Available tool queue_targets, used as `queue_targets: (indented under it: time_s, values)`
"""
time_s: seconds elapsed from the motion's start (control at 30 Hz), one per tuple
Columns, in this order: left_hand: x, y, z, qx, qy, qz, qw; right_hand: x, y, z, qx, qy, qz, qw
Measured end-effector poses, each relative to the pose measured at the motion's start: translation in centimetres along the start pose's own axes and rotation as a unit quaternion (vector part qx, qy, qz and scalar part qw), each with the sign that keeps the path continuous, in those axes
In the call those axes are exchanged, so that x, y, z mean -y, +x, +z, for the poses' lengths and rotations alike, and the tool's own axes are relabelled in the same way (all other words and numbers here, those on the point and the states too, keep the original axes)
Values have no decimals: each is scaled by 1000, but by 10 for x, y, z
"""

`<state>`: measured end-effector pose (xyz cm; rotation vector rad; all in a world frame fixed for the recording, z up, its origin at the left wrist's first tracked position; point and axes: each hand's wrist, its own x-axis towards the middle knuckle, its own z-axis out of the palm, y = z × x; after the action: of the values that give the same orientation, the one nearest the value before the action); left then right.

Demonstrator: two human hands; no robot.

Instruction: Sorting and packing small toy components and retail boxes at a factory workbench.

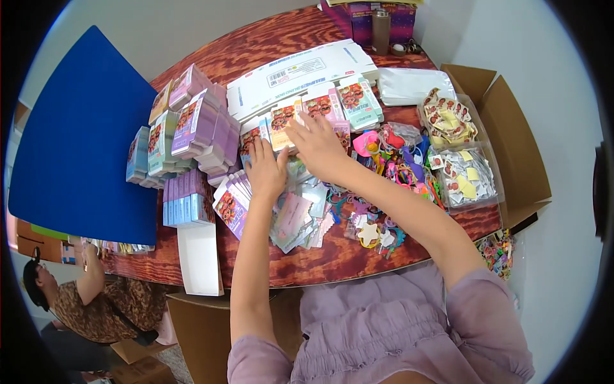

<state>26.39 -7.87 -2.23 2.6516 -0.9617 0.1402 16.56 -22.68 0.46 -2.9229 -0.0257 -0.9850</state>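
Observation:
My left hand (267, 171) lies with fingers stretched over a small blue carton (249, 139). Beside it, my right hand (318, 146) rests spread fingertips on a yellow-orange carton (281, 121). Both cartons stand in a row against a long white display box (300, 70), along with a pink carton (323, 104) and a mint-green carton (359, 102). Just below my hands lie a fanned group of purple cartons (229, 211) and a loose pile of clear packets and cards (299, 217). Neither hand is visibly gripping anything; the undersides of my fingers are hidden.
Stacked pastel cartons (198, 128) stand left, by a blue panel (83, 141). Colourful bands and trinkets (403, 160) spread right, near sticker-filled clear tubs (470, 176), a white bag pack (409, 86) and an open cardboard box (527, 147). Another person (96, 301) sits lower left.

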Motion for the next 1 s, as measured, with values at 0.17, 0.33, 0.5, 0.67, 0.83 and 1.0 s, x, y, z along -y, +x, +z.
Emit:
queue_targets:
  time_s: [0.17,0.33,0.5,0.67,0.83,1.0]
  values:
    - [8,4,2,4,-42,1,999,-7,11,16,88,-26,-32,995]
    - [9,9,-5,29,-61,-11,998,-14,6,22,36,-7,-58,998]
    - [10,10,-10,42,-56,-19,997,-6,14,21,49,-60,-93,993]
    - [7,0,-13,-150,-116,48,981,-6,16,13,69,-101,-127,984]
    - [-24,-18,-57,4,-530,-130,838,-11,38,-26,-161,-26,-105,981]
    - [-43,-56,-68,176,-932,-93,302,52,-26,-85,-89,52,-179,978]
